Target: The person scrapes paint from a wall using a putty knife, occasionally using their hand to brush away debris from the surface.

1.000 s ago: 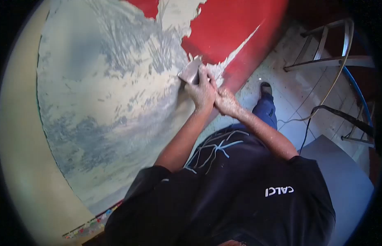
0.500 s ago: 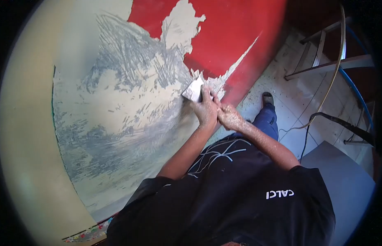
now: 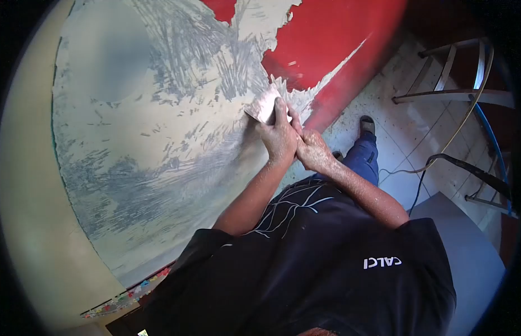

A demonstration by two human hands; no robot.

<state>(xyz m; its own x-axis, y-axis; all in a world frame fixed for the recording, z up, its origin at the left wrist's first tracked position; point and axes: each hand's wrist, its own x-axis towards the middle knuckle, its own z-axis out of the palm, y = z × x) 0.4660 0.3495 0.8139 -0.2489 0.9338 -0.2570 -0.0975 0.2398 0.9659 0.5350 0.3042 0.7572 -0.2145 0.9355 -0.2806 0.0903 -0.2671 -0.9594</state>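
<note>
My left hand (image 3: 278,140) is closed on a scraper (image 3: 264,106) with a flat, broad blade covered in whitish-pink residue. The thumb lies along the back of the blade. My right hand (image 3: 315,152) is closed and pressed against the left at the handle end; its fingertips and the handle are mostly hidden. The blade rests against a large panel or wall surface (image 3: 176,134), where bare cream and grey scratched areas show. Beside the blade, the ragged edge of a red coating (image 3: 322,45) begins, with a pale pointed strip running through it. Dust speckles both hands and forearms.
A metal ladder (image 3: 434,98) stands on the tiled floor (image 3: 406,131) at right. Near it run a yellowish hose (image 3: 467,115), a blue hose (image 3: 490,131) and a black cable (image 3: 462,165). A grey board (image 3: 462,235) lies at lower right. Debris dots the floor.
The camera view has shifted, so the surface and ladder sit differently in frame. The scraper blade has moved slightly along the ragged red edge. Both hands keep their grip.
</note>
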